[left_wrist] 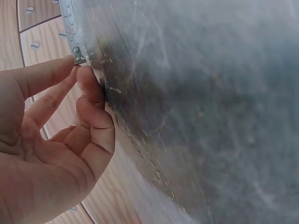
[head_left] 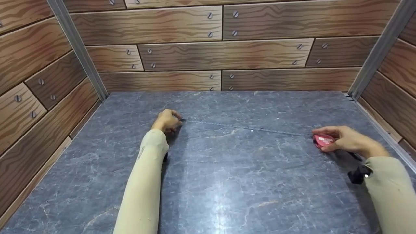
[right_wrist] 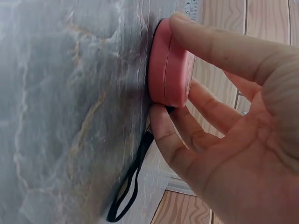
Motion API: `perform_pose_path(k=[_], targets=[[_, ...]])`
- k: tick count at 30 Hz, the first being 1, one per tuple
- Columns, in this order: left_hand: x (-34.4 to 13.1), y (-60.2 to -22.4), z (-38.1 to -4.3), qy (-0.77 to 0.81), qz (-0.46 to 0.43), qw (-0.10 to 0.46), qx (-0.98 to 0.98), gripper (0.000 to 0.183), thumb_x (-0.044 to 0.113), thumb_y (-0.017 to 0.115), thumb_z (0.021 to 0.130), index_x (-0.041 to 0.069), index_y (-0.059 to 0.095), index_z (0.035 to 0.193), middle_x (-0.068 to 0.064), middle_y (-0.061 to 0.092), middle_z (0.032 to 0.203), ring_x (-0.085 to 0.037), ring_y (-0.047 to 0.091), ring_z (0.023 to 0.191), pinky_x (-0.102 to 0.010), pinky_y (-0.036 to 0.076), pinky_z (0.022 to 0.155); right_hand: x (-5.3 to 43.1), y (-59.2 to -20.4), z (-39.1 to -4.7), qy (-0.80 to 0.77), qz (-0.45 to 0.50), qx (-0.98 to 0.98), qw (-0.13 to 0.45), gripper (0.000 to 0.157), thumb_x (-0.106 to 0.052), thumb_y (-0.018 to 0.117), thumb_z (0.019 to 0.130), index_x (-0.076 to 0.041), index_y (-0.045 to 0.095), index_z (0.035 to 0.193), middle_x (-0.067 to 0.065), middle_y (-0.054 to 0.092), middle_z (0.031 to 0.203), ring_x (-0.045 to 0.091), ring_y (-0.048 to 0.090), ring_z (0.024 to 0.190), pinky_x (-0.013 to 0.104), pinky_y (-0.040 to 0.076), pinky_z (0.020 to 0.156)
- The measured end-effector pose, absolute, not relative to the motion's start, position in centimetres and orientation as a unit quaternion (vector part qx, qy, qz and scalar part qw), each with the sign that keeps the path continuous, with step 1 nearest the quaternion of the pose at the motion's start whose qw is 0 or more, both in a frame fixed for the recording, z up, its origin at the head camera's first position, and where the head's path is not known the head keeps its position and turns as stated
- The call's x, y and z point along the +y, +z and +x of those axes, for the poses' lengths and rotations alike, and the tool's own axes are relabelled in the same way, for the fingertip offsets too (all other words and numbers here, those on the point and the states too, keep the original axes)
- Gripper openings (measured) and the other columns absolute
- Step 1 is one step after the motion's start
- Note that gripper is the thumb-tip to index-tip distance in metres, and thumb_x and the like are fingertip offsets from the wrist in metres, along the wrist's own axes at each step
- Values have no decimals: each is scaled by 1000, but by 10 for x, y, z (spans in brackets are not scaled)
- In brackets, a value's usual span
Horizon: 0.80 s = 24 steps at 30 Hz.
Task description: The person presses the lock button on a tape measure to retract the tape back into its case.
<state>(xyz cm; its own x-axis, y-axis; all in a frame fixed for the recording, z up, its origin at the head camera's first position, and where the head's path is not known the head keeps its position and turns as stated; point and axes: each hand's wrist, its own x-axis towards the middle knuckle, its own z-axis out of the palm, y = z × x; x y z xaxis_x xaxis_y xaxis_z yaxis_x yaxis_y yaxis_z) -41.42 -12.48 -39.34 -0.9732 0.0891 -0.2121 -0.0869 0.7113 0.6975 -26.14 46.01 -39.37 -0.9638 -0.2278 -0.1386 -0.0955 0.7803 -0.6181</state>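
Observation:
A red tape measure (head_left: 323,140) lies at the right of the marbled grey tabletop (head_left: 227,182). Its narrow blade (head_left: 240,127) runs out leftward across the surface in a nearly straight line. My right hand (head_left: 352,139) grips the case between thumb and fingers; the right wrist view shows the case on edge in view, close against the table, with a black wrist strap (right_wrist: 133,177) trailing from it. At the far end of the blade, my left hand (head_left: 167,120) pinches the metal end hook (left_wrist: 78,58) by thumb and fingertip. Printed numbers show on the blade there.
Wood-plank patterned walls (head_left: 182,27) enclose the table at the back and both sides. Grey metal posts stand at the left (head_left: 79,48) and right (head_left: 378,52) back corners. A black wrist device (head_left: 359,175) sits at my right cuff.

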Motion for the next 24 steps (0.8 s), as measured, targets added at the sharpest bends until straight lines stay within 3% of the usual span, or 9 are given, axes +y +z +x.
perform_pose_path(k=[6,11,18,24], targets=[[-123,-393,-414,393,-7,123,911,35,8,67,99,8,72,134,-3,60,78,-14,59,67,-27,54,60,461,-394,-261,-322,-85,937,105,72,-12,85,90,4,53,152,38,54,151,-2,56,109,17,45,87],[-124,-394,-415,387,-6,124,914,36,5,65,99,10,74,133,-2,60,76,-13,57,65,-27,53,58,460,-394,-262,-322,-85,937,104,70,-13,85,91,3,54,152,37,54,151,-1,56,108,18,45,87],[-127,-396,-415,389,-4,122,913,24,1,68,94,5,76,117,-1,61,72,-12,60,66,-24,52,56,458,-393,-262,-320,-99,937,96,64,-12,84,92,3,58,148,35,61,145,-1,58,103,17,45,84],[-126,-397,-414,409,-3,130,903,11,-3,71,92,4,72,101,0,63,74,-12,61,68,-24,52,58,460,-394,-261,-292,-103,946,92,65,-14,84,92,4,57,148,36,58,148,-2,56,109,18,45,87]])
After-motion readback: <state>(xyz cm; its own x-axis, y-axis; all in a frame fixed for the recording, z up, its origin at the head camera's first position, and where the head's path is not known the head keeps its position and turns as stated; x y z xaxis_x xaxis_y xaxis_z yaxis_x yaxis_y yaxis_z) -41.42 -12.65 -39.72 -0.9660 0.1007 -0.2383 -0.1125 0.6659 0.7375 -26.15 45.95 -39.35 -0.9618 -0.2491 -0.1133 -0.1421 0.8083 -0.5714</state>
